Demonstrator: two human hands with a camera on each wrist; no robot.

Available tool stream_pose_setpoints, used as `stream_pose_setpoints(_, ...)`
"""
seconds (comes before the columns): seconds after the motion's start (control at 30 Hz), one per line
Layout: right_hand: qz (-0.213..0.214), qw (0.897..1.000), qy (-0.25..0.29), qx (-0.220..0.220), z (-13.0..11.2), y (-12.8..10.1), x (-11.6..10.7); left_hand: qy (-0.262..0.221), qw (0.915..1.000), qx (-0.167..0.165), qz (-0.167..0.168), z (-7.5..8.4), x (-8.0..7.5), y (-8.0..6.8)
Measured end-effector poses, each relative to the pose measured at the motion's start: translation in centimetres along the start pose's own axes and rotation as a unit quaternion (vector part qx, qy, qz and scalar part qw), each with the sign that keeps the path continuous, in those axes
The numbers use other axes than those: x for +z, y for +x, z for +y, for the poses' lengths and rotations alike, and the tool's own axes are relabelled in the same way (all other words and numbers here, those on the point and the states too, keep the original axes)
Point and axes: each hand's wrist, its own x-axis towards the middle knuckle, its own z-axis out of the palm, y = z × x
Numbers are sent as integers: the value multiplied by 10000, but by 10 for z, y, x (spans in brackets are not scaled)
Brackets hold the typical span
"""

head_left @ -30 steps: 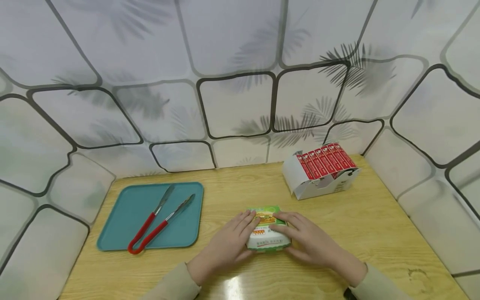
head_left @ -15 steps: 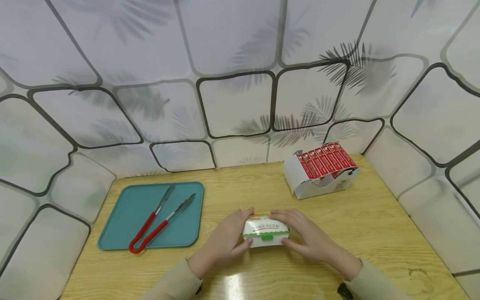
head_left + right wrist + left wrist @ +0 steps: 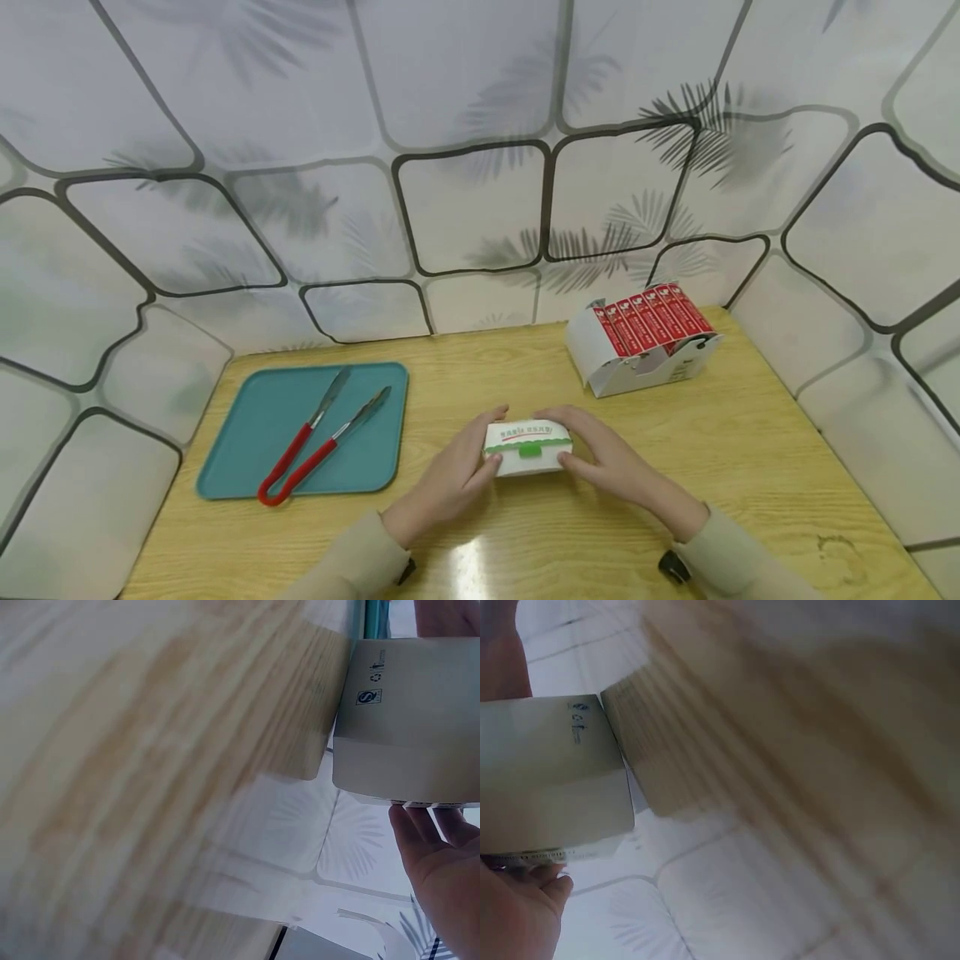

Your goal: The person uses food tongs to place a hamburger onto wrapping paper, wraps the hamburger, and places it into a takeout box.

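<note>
Two hands on the box (image 3: 527, 448) | left hand (image 3: 448, 481) and right hand (image 3: 609, 463) fingers curled round its ends | I judge uneven squeeze could crush or tip it onto bench (image 3: 750, 450).

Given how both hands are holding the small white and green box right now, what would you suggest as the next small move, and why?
Probably lift the green tab to open the box. The left hand and right hand grip its two ends, and the tab faces the person, uncovered by fingers.
</note>
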Motion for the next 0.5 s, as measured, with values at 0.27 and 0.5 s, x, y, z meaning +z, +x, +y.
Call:
stream_pose_setpoints(0.27, -60, 9995, 115, 292, -3, 3, -1, -2103, 9761, -470, 295, 1, 13, 5)
stream_pose_setpoints(0.5, -70, 9996, 143, 216, -4, 5, -1, -2694, 9567, -1002, 468, -4, 21, 11)
